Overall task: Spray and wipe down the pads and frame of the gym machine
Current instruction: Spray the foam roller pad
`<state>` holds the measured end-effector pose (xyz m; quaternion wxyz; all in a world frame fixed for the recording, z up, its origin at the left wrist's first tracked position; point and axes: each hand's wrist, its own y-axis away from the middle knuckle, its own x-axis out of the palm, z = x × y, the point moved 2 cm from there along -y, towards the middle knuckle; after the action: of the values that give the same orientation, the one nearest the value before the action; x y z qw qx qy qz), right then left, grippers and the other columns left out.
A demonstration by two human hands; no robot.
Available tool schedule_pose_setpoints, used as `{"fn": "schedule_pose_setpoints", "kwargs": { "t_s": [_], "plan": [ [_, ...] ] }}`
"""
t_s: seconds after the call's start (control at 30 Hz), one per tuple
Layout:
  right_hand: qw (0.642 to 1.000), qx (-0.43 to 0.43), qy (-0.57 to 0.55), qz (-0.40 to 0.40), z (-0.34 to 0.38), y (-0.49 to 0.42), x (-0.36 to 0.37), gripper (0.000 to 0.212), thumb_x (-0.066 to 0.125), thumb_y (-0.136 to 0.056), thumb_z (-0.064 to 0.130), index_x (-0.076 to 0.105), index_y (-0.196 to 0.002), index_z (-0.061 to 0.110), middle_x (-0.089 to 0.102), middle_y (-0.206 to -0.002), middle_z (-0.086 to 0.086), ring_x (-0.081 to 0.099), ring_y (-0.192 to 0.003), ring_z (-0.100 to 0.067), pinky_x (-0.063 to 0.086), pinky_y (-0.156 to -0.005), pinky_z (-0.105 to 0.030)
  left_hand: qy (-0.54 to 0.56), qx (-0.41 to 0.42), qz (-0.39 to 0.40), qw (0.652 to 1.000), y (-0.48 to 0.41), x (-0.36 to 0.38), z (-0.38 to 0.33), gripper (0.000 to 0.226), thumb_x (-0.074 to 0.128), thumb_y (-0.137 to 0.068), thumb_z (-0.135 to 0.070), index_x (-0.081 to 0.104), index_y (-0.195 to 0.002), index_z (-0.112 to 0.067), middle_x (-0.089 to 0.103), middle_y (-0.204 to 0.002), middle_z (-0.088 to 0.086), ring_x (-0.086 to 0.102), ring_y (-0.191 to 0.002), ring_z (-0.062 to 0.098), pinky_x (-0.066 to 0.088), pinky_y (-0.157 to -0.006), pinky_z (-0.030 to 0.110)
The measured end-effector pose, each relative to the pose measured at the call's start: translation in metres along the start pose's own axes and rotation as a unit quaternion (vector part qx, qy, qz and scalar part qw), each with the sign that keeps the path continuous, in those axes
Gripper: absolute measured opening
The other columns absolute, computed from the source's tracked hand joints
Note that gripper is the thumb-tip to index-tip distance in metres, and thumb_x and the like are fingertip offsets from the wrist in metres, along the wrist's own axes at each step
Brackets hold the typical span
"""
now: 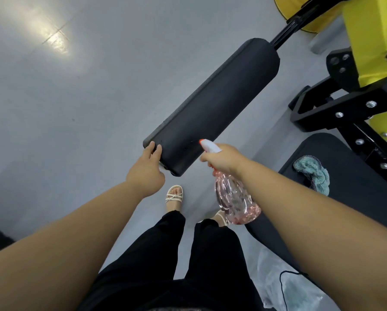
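Note:
A long black roller pad (pixel 212 104) on a black bar runs diagonally from the centre up to the right. My left hand (pixel 146 170) grips its near end, fingers curled over the edge. My right hand (pixel 222 159) holds a clear pink spray bottle (pixel 235 198) by the neck, its white nozzle with a red tip pointing at the pad's near end. A teal cloth (pixel 313 173) lies on the black seat pad (pixel 356 187) at the right. The yellow and black machine frame (pixel 367 52) stands at the upper right.
Grey floor (pixel 64 108) spreads to the left of the roller pad. My feet in pale sandals (pixel 174 196) stand below it. A crumpled clear plastic bag (pixel 284 286) lies at the lower right. A yellow weight plate (pixel 286 7) sits at the top edge.

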<state>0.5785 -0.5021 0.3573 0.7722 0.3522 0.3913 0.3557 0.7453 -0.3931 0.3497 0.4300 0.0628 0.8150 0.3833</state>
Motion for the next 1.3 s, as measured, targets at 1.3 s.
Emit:
{"fn": "schedule_pose_setpoints", "kwargs": {
  "t_s": [1.3],
  "plan": [
    [0.948,0.007,-0.253,-0.193,0.019,-0.029,-0.131,0.011,0.049,-0.082,0.014,0.049,-0.084,0.024,0.048,-0.079,-0.006,0.046,-0.061,-0.017,0.042,-0.058,-0.031,-0.032,0.053,-0.006,0.998,-0.02,-0.01,-0.037,0.049,0.044,-0.095,-0.025,0.036,-0.144,-0.021,0.028,-0.149,0.003,0.026,-0.136,0.027,0.028,-0.111,0.036]
  ]
}}
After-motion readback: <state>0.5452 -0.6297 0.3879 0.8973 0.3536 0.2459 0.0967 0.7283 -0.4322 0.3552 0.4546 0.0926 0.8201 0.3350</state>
